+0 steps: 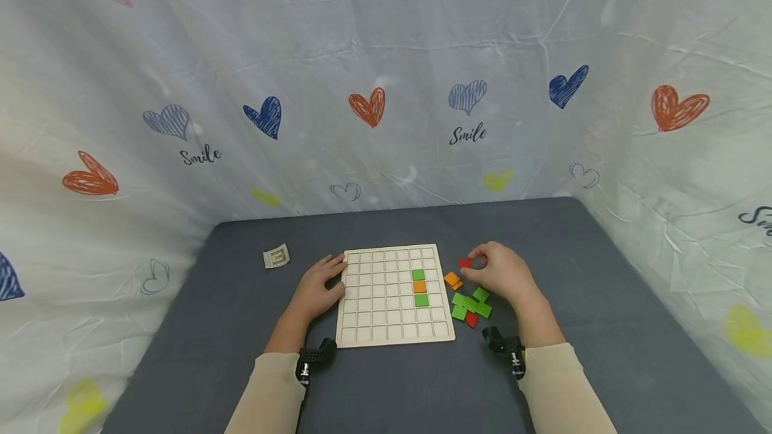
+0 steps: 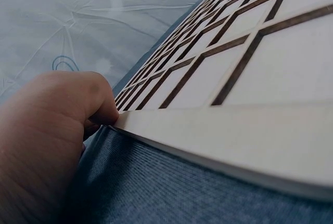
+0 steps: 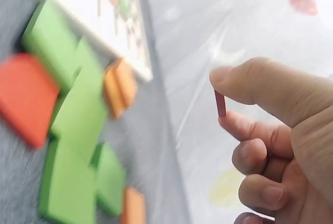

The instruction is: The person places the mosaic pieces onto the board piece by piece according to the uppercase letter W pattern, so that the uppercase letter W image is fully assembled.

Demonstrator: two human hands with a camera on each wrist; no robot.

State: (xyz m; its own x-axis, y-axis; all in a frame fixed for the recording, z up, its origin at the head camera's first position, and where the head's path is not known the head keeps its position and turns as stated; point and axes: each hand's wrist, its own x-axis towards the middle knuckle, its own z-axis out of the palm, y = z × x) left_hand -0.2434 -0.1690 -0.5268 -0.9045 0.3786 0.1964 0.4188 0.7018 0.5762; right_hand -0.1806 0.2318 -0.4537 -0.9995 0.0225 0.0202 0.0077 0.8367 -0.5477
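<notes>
In the head view a pale wooden grid board point(image 1: 386, 343) lies on the dark table. Two green tiles point(image 1: 418, 274) with an orange tile point(image 1: 419, 286) between them sit in one column on its right side. My left hand point(image 1: 316, 288) rests at the board's left edge, thumb and fingertips touching it. Seen from the left wrist, the thumb tip presses the board's rim point(image 2: 218, 151). To the right of the board, my right hand point(image 1: 503, 272) pinches a thin red tile point(image 3: 220, 103) between thumb and index finger, held up edge-on in the right wrist view.
Several loose green tiles point(image 1: 470, 303), orange tiles point(image 1: 454, 280) and a red piece point(image 1: 471, 319) lie close by the board's right edge. A small printed paper point(image 1: 277, 256) is at the back left. A patterned curtain point(image 1: 386, 173) hangs behind the table.
</notes>
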